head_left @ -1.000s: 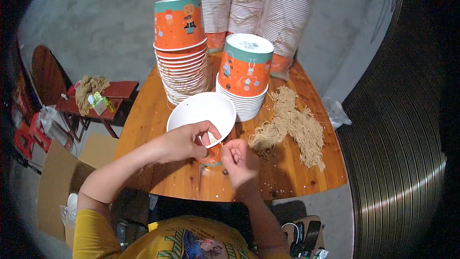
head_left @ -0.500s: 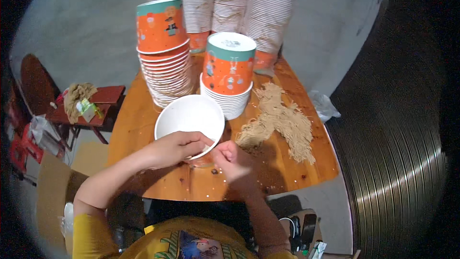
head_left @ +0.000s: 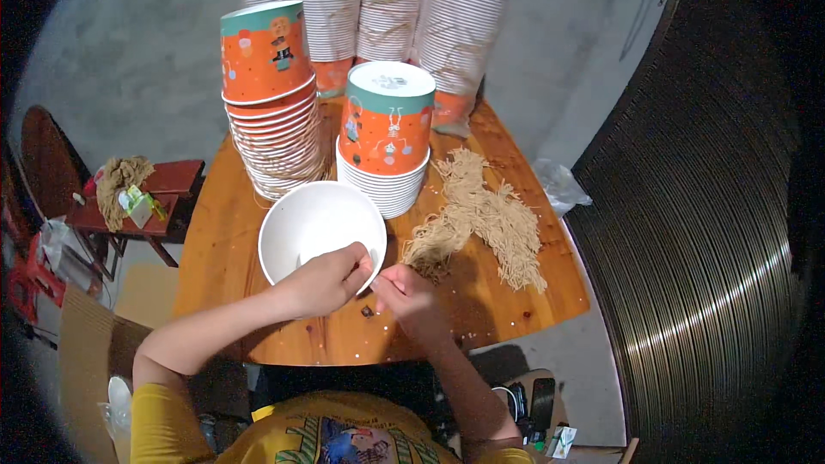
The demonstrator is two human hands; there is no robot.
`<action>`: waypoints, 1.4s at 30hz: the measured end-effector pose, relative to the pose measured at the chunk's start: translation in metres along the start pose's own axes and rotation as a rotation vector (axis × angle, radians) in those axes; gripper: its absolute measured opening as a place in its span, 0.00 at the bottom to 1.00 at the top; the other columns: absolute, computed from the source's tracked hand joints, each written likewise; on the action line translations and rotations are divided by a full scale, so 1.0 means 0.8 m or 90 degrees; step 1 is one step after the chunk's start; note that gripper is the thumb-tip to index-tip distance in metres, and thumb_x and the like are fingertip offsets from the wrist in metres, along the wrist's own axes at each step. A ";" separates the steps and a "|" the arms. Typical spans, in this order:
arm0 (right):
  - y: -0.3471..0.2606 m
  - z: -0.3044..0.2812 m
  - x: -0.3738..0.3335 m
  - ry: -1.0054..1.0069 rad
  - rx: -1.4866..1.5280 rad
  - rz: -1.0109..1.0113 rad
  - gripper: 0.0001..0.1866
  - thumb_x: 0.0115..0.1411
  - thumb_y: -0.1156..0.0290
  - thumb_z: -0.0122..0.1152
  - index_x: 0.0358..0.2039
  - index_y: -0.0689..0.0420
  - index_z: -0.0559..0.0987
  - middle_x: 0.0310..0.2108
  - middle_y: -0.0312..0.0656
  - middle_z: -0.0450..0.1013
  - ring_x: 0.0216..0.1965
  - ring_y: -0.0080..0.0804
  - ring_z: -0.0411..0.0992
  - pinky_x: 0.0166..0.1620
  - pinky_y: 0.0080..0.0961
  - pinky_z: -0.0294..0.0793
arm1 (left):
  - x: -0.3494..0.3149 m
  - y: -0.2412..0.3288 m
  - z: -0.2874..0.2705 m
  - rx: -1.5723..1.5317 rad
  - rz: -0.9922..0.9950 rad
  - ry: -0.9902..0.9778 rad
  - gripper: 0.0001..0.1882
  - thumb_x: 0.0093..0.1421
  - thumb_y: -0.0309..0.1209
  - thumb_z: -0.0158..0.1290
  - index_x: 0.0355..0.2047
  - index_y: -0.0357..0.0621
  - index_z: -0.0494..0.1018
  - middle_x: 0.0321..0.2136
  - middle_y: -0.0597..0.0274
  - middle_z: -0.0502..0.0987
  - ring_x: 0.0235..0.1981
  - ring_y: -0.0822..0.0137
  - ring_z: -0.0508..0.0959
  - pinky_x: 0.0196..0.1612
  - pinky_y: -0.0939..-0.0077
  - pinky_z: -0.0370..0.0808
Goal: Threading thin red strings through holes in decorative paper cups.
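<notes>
A paper tub (head_left: 314, 219), white inside, leans on the near part of the table with its mouth tilted toward me. My left hand (head_left: 326, 282) reaches over its near edge, with thumb and fingers pinching the rim on the right. Just beside that spot is my right hand (head_left: 408, 299), fingers curled and tips pressed together at the outside of the rim. Whatever thin thing those tips hold is too small to make out. Right of the tub lies a loose heap of tan cords (head_left: 494, 223). Behind it stands a short stack of upside-down orange and green tubs (head_left: 387, 133).
A taller tub stack (head_left: 266, 56), with tan cords around its rims, stands at the left. Several wrapped stacks (head_left: 464, 26) line the back of the wooden table (head_left: 215, 292). A red bench (head_left: 176, 176) is left, a ribbed dark shutter (head_left: 687, 232) right.
The whole view has shifted, so the table sits slightly further left. My left fingers have closed nearer the rim, and my right fingertips have come up against it.
</notes>
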State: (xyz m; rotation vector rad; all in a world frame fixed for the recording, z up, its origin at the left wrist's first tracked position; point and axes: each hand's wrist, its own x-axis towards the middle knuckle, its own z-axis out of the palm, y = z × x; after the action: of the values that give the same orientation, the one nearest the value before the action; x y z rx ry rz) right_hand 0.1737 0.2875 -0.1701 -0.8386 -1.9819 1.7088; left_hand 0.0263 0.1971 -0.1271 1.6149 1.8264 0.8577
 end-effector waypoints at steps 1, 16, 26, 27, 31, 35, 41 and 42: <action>0.004 0.000 0.001 -0.004 0.006 -0.009 0.09 0.59 0.66 0.55 0.31 0.60 0.73 0.18 0.32 0.68 0.21 0.16 0.63 0.26 0.15 0.61 | 0.001 0.000 0.001 0.014 -0.007 0.007 0.13 0.63 0.35 0.42 0.34 0.36 0.65 0.27 0.45 0.73 0.30 0.51 0.75 0.35 0.65 0.70; -0.007 -0.028 -0.016 -0.052 -0.021 -0.098 0.08 0.58 0.67 0.55 0.31 0.59 0.74 0.26 0.30 0.70 0.30 0.15 0.65 0.36 0.17 0.66 | 0.020 -0.006 -0.015 -0.506 -0.110 -0.064 0.07 0.62 0.27 0.41 0.39 0.36 0.63 0.33 0.60 0.74 0.33 0.75 0.73 0.38 0.82 0.71; -0.041 -0.046 -0.021 -0.155 -0.138 -0.119 0.07 0.58 0.70 0.57 0.33 0.59 0.75 0.27 0.30 0.71 0.31 0.16 0.66 0.37 0.18 0.67 | 0.018 0.005 -0.020 -0.439 -0.079 -0.114 0.07 0.59 0.24 0.48 0.39 0.37 0.70 0.29 0.68 0.72 0.31 0.79 0.70 0.36 0.85 0.68; -0.047 -0.049 -0.020 -0.156 -0.139 -0.119 0.07 0.58 0.70 0.57 0.33 0.59 0.75 0.27 0.30 0.71 0.31 0.16 0.66 0.37 0.18 0.67 | 0.018 0.005 -0.020 -0.440 -0.079 -0.113 0.07 0.59 0.24 0.48 0.39 0.37 0.70 0.29 0.68 0.72 0.31 0.79 0.70 0.36 0.85 0.68; -0.063 -0.068 -0.012 -0.234 -0.223 -0.161 0.07 0.57 0.69 0.58 0.34 0.59 0.75 0.27 0.33 0.72 0.30 0.18 0.68 0.35 0.20 0.69 | 0.018 0.000 -0.017 -0.427 -0.054 -0.118 0.06 0.58 0.25 0.46 0.36 0.41 0.69 0.28 0.71 0.71 0.26 0.82 0.67 0.29 0.87 0.64; -0.075 -0.081 -0.009 -0.283 -0.282 -0.075 0.08 0.58 0.68 0.57 0.35 0.59 0.75 0.29 0.38 0.74 0.31 0.26 0.72 0.35 0.25 0.71 | 0.018 0.003 -0.014 -0.464 -0.043 -0.100 0.04 0.58 0.25 0.45 0.34 0.43 0.68 0.27 0.72 0.70 0.26 0.83 0.66 0.29 0.88 0.64; -0.059 -0.058 -0.020 -0.287 -0.437 -0.286 0.10 0.58 0.67 0.56 0.36 0.60 0.76 0.32 0.46 0.75 0.34 0.32 0.74 0.37 0.27 0.71 | 0.020 0.006 -0.012 -0.442 0.045 -0.152 0.05 0.60 0.26 0.44 0.35 0.42 0.67 0.28 0.72 0.70 0.29 0.82 0.68 0.31 0.86 0.66; -0.058 -0.060 -0.021 -0.281 -0.438 -0.282 0.10 0.58 0.67 0.56 0.36 0.60 0.76 0.32 0.46 0.75 0.34 0.32 0.74 0.37 0.27 0.71 | 0.018 0.012 -0.007 -0.441 0.031 -0.147 0.05 0.61 0.27 0.44 0.36 0.41 0.67 0.26 0.71 0.70 0.29 0.81 0.68 0.32 0.84 0.66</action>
State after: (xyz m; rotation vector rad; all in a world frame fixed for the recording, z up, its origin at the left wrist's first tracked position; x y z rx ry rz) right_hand 0.2084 0.3080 -0.1143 -0.1551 -2.8541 1.0087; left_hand 0.0263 0.2117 -0.1162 1.2415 1.1487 1.1143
